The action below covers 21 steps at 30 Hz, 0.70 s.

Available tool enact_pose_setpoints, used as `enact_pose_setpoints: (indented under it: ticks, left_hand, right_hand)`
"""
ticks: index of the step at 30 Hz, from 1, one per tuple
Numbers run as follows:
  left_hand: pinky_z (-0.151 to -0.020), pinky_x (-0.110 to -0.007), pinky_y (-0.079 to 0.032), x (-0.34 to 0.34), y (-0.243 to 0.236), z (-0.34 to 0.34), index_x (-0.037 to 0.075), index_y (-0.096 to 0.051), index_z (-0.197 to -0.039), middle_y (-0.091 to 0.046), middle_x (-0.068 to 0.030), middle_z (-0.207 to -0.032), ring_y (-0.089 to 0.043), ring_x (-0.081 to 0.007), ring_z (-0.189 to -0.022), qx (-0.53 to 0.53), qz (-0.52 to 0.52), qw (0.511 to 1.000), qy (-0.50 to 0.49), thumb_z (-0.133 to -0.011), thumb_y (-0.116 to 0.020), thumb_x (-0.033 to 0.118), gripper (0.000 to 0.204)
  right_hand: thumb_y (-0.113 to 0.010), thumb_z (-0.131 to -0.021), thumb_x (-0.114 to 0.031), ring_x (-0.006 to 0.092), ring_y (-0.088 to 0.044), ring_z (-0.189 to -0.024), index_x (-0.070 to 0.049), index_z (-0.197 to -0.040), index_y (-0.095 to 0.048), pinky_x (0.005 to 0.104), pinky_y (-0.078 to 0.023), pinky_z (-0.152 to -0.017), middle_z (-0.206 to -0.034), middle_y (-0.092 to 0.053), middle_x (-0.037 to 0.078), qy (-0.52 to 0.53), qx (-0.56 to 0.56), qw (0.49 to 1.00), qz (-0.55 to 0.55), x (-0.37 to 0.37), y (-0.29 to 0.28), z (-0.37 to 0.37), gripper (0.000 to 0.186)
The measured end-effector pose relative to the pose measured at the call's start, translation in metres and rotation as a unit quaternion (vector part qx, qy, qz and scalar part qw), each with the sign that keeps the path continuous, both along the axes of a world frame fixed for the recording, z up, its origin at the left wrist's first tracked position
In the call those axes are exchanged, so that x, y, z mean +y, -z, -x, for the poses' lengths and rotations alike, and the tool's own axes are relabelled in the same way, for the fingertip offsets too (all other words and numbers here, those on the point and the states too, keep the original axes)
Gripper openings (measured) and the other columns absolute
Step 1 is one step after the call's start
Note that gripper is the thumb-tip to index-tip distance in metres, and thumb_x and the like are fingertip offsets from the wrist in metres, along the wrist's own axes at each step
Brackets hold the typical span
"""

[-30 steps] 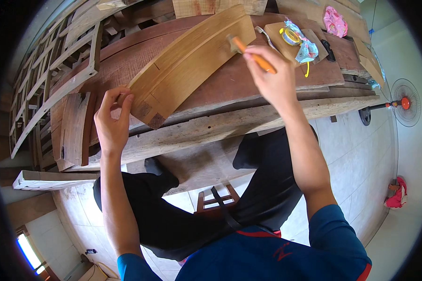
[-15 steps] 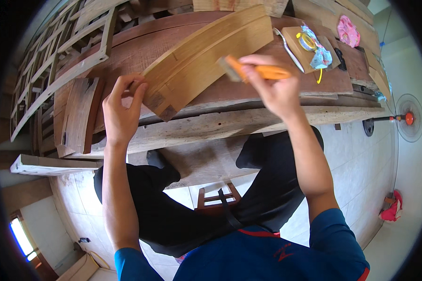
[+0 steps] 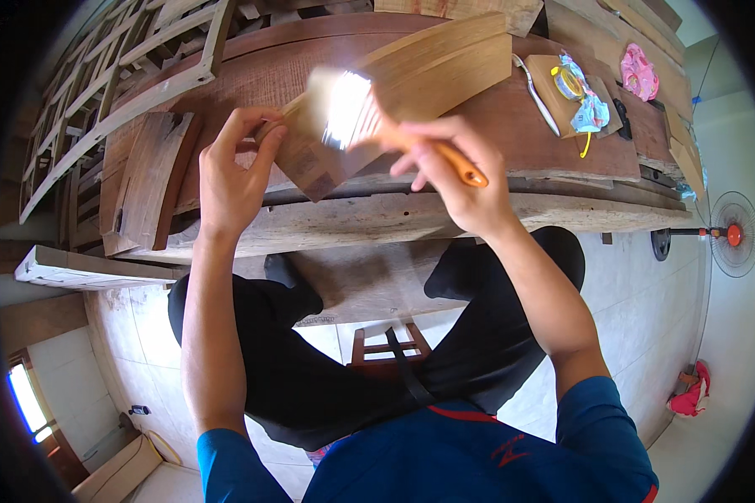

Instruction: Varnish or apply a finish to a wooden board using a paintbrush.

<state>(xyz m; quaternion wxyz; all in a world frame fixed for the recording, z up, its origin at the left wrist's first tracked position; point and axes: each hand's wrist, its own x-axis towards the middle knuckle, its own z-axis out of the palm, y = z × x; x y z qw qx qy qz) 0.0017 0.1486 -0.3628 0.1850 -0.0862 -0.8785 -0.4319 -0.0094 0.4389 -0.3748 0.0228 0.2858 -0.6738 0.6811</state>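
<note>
A pale, curved wooden board (image 3: 457, 63) slants across the brown workbench (image 3: 554, 159). My left hand (image 3: 233, 180) pinches its near left end between thumb and fingers. An orange-handled paintbrush (image 3: 376, 127) is in my right hand (image 3: 466, 180), gripped by the handle with some fingers raised. The brush's shiny ferrule and bristles are blurred by motion. They overlap the board's left part in view, close to my left fingers; whether the bristles touch the wood I cannot tell.
At the right lie a white toothbrush (image 3: 538, 99), a small wooden block (image 3: 549, 82) carrying a yellow tape roll (image 3: 567, 82) and blue wrapper, and a pink crumpled item (image 3: 639, 74). Slatted wooden frames (image 3: 143, 54) and a curved dark wood piece (image 3: 164, 180) occupy the left.
My right hand has swept the paintbrush leftward along the board, from its middle to near my left hand. The left hand keeps its pinch. The whole view has shifted slightly.
</note>
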Motion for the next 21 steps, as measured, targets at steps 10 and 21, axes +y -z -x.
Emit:
enact_pose_setpoints:
  ticks: [10,21]
  left_hand:
    - [-0.088,-0.03,-0.054,-0.006,0.006,0.005,0.001,-0.069,-0.119,-0.078,-0.0098,-0.104,-0.069,-0.0129,-0.095,0.0,-0.092,0.996,0.015,-0.11,-0.059,0.018,0.022]
    - [-0.094,-0.033,-0.051,-0.006,-0.002,-0.001,-0.003,-0.067,-0.123,-0.074,-0.013,-0.11,-0.066,-0.0165,-0.104,-0.036,-0.107,0.993,0.047,-0.11,-0.054,0.024,0.032]
  right_hand:
    - [-0.071,-0.102,-0.015,0.0166,-0.079,-0.09,-0.007,-0.123,-0.069,0.0274,-0.063,-0.073,-0.108,-0.08,0.01,0.018,0.063,0.997,-0.028,-0.009,0.005,-0.01,0.022]
    - [-0.075,-0.098,-0.008,0.0177,-0.079,-0.096,-0.004,-0.125,-0.07,0.0278,-0.063,-0.079,-0.114,-0.079,0.013,-0.031,0.109,0.979,-0.17,-0.002,-0.001,-0.013,0.027]
